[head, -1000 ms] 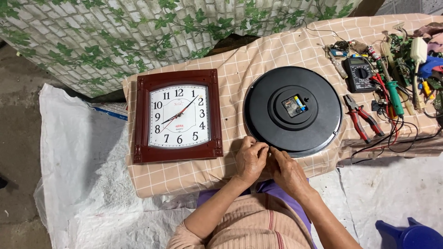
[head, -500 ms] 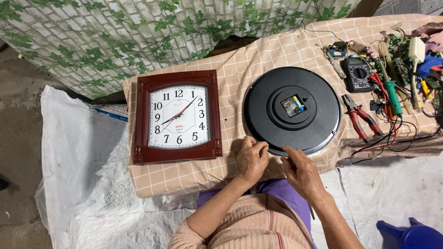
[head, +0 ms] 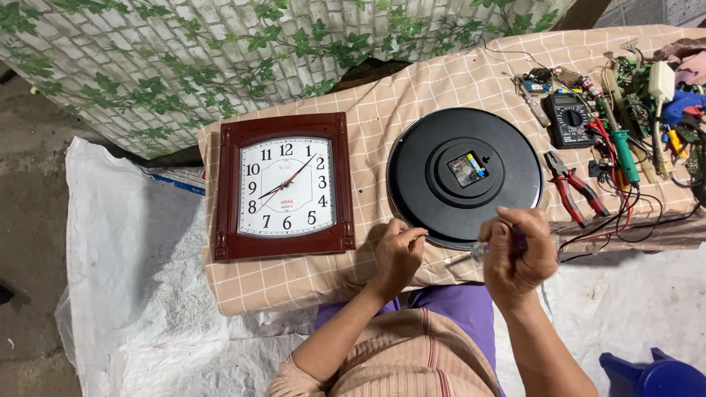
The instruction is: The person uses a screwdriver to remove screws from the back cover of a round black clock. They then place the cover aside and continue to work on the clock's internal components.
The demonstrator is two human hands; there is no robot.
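A round black clock (head: 441, 147) lies face down on the checked cloth (head: 412, 81), its movement (head: 468, 169) showing in the middle. My left hand (head: 397, 254) rests at the clock's near rim with thumb and fingers pinched together; whatever is between them is too small to see. My right hand (head: 518, 250) is raised just over the near right rim, closed around a thin tool with a clear handle (head: 479, 252) that pokes out to the left. A square clock in a dark red frame (head: 285, 185) lies face up to the left of my hands.
At the right end of the cloth lie red-handled pliers (head: 570, 184), a black multimeter (head: 568, 120), a green-handled screwdriver (head: 624, 147), wires and circuit boards. A white woven sheet (head: 125, 257) covers the ground. A blue stool (head: 651, 375) stands at the lower right.
My right hand has pulled away from my left hand, moving right and up along the round clock's rim with the tool in it. My left hand stays at the rim.
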